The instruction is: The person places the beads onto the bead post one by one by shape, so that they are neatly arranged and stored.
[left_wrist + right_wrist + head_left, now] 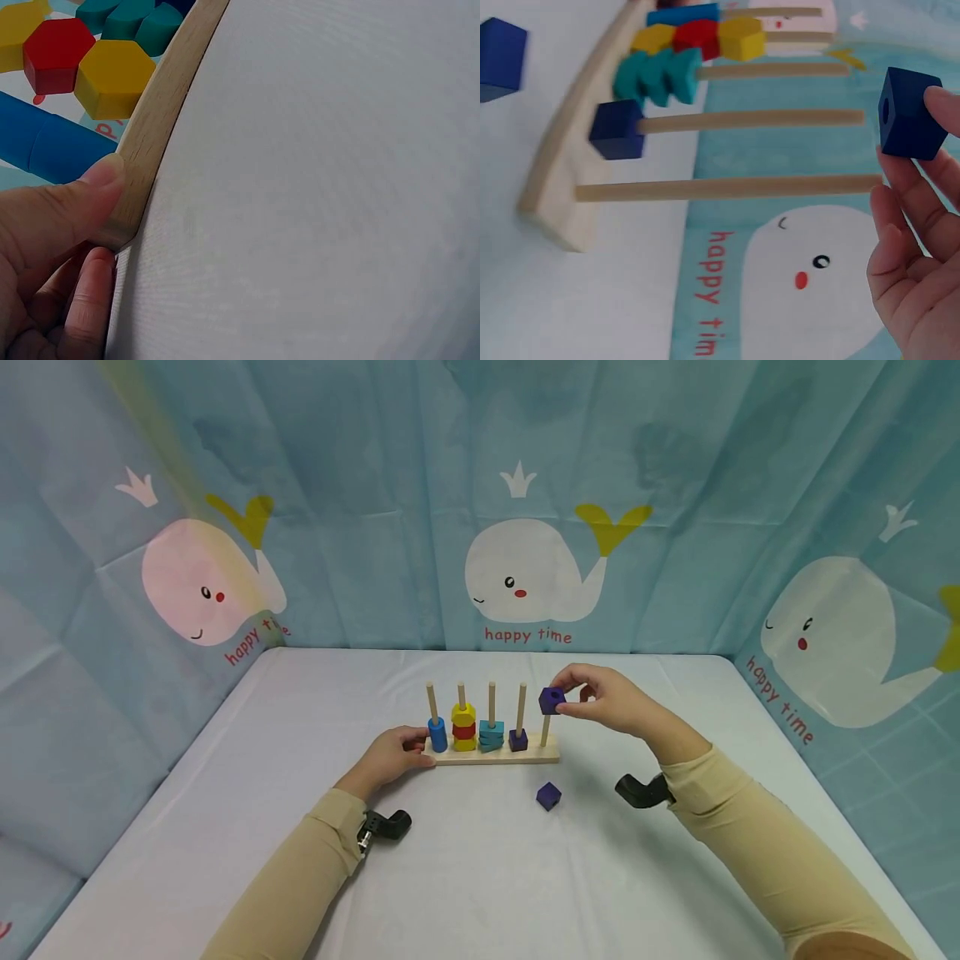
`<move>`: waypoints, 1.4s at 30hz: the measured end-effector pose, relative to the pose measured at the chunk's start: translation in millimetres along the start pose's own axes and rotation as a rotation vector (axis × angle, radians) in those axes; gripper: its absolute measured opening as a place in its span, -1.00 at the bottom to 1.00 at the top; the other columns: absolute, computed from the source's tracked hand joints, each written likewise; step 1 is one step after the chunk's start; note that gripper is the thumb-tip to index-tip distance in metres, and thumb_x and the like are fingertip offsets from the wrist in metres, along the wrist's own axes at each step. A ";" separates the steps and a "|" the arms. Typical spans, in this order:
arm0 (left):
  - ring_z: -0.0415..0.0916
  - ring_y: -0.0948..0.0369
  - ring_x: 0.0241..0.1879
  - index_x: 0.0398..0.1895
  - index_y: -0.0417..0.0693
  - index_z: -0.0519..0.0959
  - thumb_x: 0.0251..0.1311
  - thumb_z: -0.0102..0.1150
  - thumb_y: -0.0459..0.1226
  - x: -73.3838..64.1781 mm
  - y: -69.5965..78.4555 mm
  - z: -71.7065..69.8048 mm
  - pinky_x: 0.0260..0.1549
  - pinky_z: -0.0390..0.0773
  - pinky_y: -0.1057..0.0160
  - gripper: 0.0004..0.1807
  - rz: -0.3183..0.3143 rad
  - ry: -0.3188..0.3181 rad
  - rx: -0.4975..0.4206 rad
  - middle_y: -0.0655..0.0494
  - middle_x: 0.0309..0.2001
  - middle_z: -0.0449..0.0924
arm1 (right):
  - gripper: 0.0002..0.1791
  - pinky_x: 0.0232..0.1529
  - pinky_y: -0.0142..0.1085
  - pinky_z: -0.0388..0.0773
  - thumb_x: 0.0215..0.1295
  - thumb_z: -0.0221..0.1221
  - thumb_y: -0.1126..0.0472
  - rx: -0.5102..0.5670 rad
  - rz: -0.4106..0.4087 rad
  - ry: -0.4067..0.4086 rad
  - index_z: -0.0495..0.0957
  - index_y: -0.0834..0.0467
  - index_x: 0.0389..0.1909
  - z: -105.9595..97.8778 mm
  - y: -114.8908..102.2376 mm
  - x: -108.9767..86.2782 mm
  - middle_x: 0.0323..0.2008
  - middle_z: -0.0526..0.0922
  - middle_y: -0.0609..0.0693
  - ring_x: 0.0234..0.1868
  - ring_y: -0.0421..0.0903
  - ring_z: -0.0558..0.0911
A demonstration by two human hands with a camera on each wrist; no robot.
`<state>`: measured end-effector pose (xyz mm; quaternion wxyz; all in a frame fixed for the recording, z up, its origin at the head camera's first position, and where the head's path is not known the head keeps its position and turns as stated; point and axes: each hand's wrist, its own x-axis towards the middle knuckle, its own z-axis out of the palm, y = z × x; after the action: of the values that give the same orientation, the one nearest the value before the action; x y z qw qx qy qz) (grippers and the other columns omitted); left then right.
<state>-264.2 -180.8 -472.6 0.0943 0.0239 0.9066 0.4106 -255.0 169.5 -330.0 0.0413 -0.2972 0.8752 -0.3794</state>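
Observation:
A wooden peg stacker (491,759) with five upright pegs stands on the table. My left hand (388,758) grips its left end, thumb against the base edge (146,157) and fingers curled beside it. Between thumb and fingers, my right hand (611,700) pinches a purple block (909,116) with a hole through it. This block is raised near the tip of the rightmost peg (727,188), which carries no pieces. One purple block (518,741) sits at the bottom of the adjacent peg. Another purple block (548,796) lies on the table in front of the stacker.
Blue pieces (438,735) fill the lower leftmost peg. Beside them are yellow and red hexagonal pieces (463,731), then teal pieces (491,737). A white cloth (450,877) covers the table, and a blue whale-print curtain (360,585) hangs behind and at the sides.

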 end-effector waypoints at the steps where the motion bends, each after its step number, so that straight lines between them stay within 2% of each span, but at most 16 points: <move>1: 0.37 0.15 -0.15 0.14 -0.01 0.47 -0.06 0.37 -0.16 0.0 0.0 0.1 -0.03 0.42 0.15 -0.39 0.001 -0.001 0.001 0.09 -0.10 0.51 | -0.75 -0.21 -0.20 0.43 0.13 0.26 0.20 0.001 -0.001 0.006 0.53 0.12 -0.16 -1.4 -1.5 2.8 -0.21 0.56 -0.01 -0.16 -0.09 0.47; 13: 0.40 0.15 -0.14 0.14 -0.03 0.47 -0.07 0.38 -0.14 -0.6 0.0 0.0 -0.02 0.43 0.14 -0.38 0.020 -0.001 -0.002 0.08 -0.09 0.52 | -0.71 -0.09 -0.17 0.38 0.16 0.23 0.13 0.033 0.053 0.026 0.51 0.13 -0.11 -1.0 -3.9 31.6 -0.19 0.52 0.04 -0.10 -0.03 0.44; 20: 0.39 0.15 -0.16 0.14 -0.03 0.47 -0.07 0.38 -0.15 -2.1 1.5 -1.0 -0.04 0.43 0.14 -0.39 0.016 0.000 -0.008 0.09 -0.11 0.52 | -0.71 -0.06 -0.13 0.39 0.18 0.21 0.18 0.090 0.035 0.018 0.51 0.20 -0.10 6.1 -5.5 38.5 -0.19 0.54 0.08 -0.09 -0.02 0.47; 25: 0.39 0.16 -0.16 0.13 -0.03 0.48 -0.07 0.38 -0.15 -1.5 0.4 -1.1 -0.04 0.43 0.15 -0.39 0.024 0.000 -0.008 0.10 -0.11 0.52 | -0.73 -0.07 -0.15 0.41 0.17 0.22 0.18 0.111 0.043 -0.002 0.51 0.17 -0.13 10.9 -3.5 41.5 -0.19 0.55 0.06 -0.10 -0.03 0.48; 30: 0.38 0.15 -0.17 0.13 -0.01 0.48 -0.07 0.38 -0.15 -1.0 0.1 -1.0 -0.05 0.43 0.15 -0.40 0.017 -0.003 -0.006 0.10 -0.13 0.52 | -0.72 -0.13 -0.20 0.44 0.14 0.24 0.18 0.129 0.061 -0.011 0.52 0.15 -0.13 19.2 9.2 43.1 -0.21 0.54 0.03 -0.14 -0.05 0.49; 35: 0.38 0.16 -0.17 0.12 -0.02 0.49 -0.08 0.38 -0.15 -0.4 -0.3 -0.9 -0.05 0.43 0.16 -0.40 0.017 -0.001 -0.008 0.10 -0.14 0.52 | -0.67 -0.22 -0.22 0.45 0.12 0.27 0.20 0.153 0.117 -0.011 0.50 0.14 -0.08 32.8 23.1 42.6 -0.21 0.52 0.04 -0.16 -0.04 0.46; 42: 0.39 0.18 -0.18 0.11 -0.04 0.49 -0.11 0.41 -0.16 0.4 -1.3 0.3 -0.08 0.44 0.19 -0.38 0.026 0.003 -0.020 0.10 -0.15 0.52 | -0.70 -0.17 -0.20 0.44 0.09 0.29 0.14 0.159 0.216 -0.029 0.51 0.13 -0.15 53.5 43.0 39.4 -0.24 0.52 0.03 -0.16 -0.05 0.47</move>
<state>-264.5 -181.4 -473.9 0.0878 0.0340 0.9022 0.4209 -292.4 136.5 -391.5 0.1179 -0.2023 0.8686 -0.4366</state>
